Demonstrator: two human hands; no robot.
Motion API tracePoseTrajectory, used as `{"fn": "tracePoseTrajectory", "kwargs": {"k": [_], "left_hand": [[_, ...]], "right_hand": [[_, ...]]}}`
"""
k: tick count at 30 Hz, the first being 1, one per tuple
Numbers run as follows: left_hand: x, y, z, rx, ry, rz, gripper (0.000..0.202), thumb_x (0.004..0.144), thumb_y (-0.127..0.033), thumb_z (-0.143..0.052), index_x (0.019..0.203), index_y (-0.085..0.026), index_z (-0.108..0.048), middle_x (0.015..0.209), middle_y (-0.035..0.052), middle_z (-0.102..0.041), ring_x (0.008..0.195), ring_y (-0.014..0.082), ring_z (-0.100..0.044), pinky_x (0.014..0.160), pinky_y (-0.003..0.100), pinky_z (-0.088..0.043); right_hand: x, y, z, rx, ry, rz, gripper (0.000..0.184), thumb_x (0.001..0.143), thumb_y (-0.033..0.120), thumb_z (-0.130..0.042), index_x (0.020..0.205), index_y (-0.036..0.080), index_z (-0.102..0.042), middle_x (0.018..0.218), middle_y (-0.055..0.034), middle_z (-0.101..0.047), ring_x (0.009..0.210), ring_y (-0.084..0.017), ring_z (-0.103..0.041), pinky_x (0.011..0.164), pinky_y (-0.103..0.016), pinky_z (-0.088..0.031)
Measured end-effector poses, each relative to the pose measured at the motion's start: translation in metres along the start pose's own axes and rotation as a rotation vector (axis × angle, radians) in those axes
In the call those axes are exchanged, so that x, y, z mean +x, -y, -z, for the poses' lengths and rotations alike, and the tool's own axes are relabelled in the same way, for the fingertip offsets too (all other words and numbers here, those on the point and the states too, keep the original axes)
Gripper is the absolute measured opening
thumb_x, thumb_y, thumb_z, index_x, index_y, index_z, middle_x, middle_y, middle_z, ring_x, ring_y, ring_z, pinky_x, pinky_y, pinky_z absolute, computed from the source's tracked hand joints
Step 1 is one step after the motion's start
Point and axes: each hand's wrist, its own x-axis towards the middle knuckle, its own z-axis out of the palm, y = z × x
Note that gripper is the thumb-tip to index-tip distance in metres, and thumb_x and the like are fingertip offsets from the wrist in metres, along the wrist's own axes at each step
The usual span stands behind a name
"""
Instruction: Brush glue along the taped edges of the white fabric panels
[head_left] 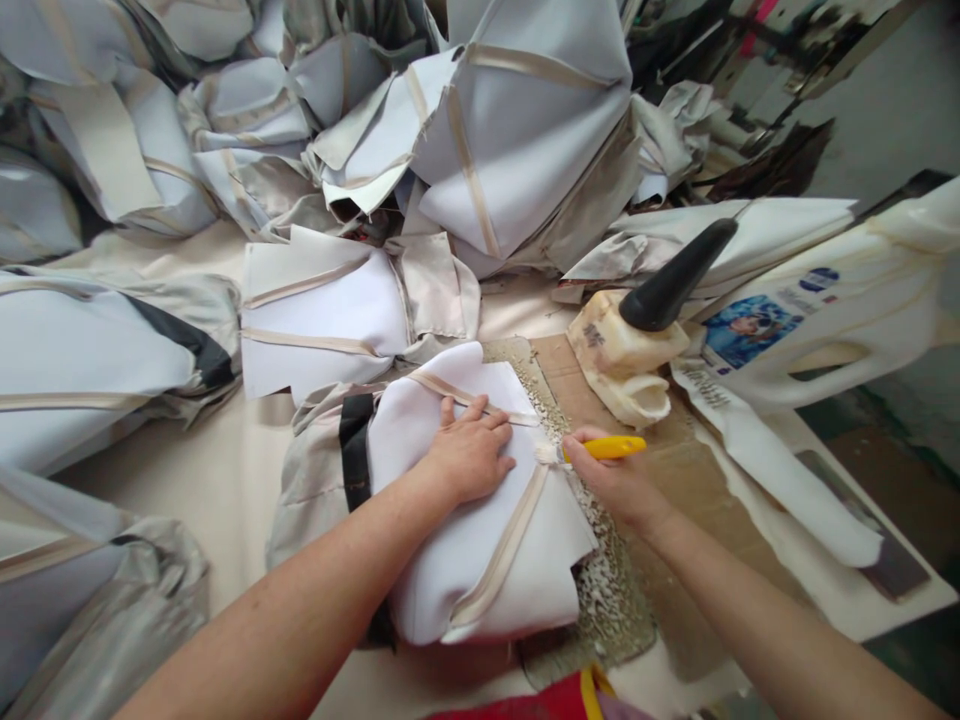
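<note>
My left hand (472,450) lies with fingers stretched on a white sewn piece (420,520) with beige seam tape, pressing it to the table. My right hand (611,480) grips a yellow-handled paintbrush (615,447), whose pale bristles touch the white piece near its right edge, between two strips of tape. Under that edge runs a board (615,600) crusted with dried whitish residue. Grey-beige fabric and a black band (355,450) join the piece on its left side.
Similar white and beige pieces (322,310) lie to the left and pile up at the back. A cut plastic container (622,340) with a black cone-shaped object (679,275) stands at right, beside a large white jug (825,310). Cardboard (697,520) lies beneath my right forearm.
</note>
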Motion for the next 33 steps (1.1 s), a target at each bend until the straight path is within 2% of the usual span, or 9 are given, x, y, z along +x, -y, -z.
{"fn": "tracePoseTrajectory", "kwargs": {"k": [4, 10, 16, 21, 25, 29, 33], "left_hand": [[0.001, 0.001, -0.003, -0.009, -0.026, 0.001, 0.037, 0.08, -0.04, -0.049, 0.115, -0.028, -0.054, 0.133, 0.0014, -0.047, 0.132, 0.0301, -0.023, 0.103, 0.064, 0.002], [0.0, -0.001, -0.002, -0.001, -0.033, -0.017, 0.036, 0.08, -0.039, -0.05, 0.114, -0.028, -0.055, 0.132, 0.0006, -0.048, 0.131, 0.0315, -0.024, 0.102, 0.063, 0.0], [0.0, -0.001, -0.002, 0.014, -0.026, -0.013, 0.036, 0.08, -0.039, -0.049, 0.114, -0.028, -0.054, 0.134, 0.0001, -0.047, 0.131, 0.0307, -0.023, 0.102, 0.064, 0.0], [-0.001, -0.001, -0.003, 0.024, -0.033, -0.014, 0.037, 0.08, -0.04, -0.048, 0.115, -0.028, -0.054, 0.134, 0.0003, -0.047, 0.132, 0.0307, -0.021, 0.102, 0.065, 0.001], [-0.001, -0.002, -0.002, 0.027, -0.019, 0.004, 0.041, 0.08, -0.041, -0.049, 0.118, -0.028, -0.052, 0.134, 0.0012, -0.046, 0.133, 0.0308, -0.022, 0.102, 0.064, 0.0], [-0.001, -0.002, -0.001, 0.015, -0.036, -0.004, 0.04, 0.079, -0.04, -0.05, 0.117, -0.028, -0.052, 0.134, 0.0013, -0.046, 0.132, 0.0307, -0.022, 0.102, 0.065, 0.001], [-0.002, -0.001, -0.001, 0.021, -0.021, 0.005, 0.041, 0.079, -0.04, -0.05, 0.118, -0.028, -0.052, 0.134, 0.0022, -0.046, 0.133, 0.0312, -0.021, 0.103, 0.064, 0.0]], "right_hand": [[-0.032, -0.004, 0.003, -0.02, 0.028, -0.113, 0.03, 0.083, 0.04, -0.044, 0.061, 0.02, -0.046, 0.059, 0.002, -0.045, 0.059, -0.016, -0.045, 0.056, -0.026, -0.035], [-0.084, -0.01, 0.015, -0.045, 0.091, -0.152, 0.03, 0.087, 0.038, -0.042, 0.064, 0.02, -0.047, 0.062, 0.0024, -0.044, 0.061, -0.016, -0.044, 0.059, -0.026, -0.035], [-0.103, -0.007, 0.021, -0.057, 0.103, -0.187, 0.029, 0.088, 0.036, -0.042, 0.064, 0.02, -0.048, 0.062, 0.0025, -0.045, 0.062, -0.016, -0.045, 0.059, -0.026, -0.034], [-0.083, -0.007, 0.02, -0.003, 0.021, -0.227, 0.028, 0.084, 0.036, -0.045, 0.062, 0.02, -0.045, 0.059, 0.0033, -0.042, 0.058, -0.015, -0.044, 0.055, -0.026, -0.034], [-0.04, -0.01, 0.005, 0.065, -0.003, -0.179, 0.025, 0.079, 0.033, -0.047, 0.058, 0.02, -0.046, 0.054, 0.0025, -0.044, 0.054, -0.016, -0.045, 0.051, -0.026, -0.035], [-0.003, -0.004, -0.009, 0.102, -0.115, -0.133, 0.021, 0.075, 0.032, -0.048, 0.058, 0.02, -0.046, 0.053, 0.0014, -0.046, 0.054, -0.017, -0.046, 0.051, -0.027, -0.037], [0.008, 0.008, -0.01, 0.071, -0.223, -0.114, 0.025, 0.076, 0.034, -0.047, 0.055, 0.021, -0.043, 0.049, 0.0016, -0.044, 0.05, -0.017, -0.045, 0.051, -0.029, -0.036]]}}
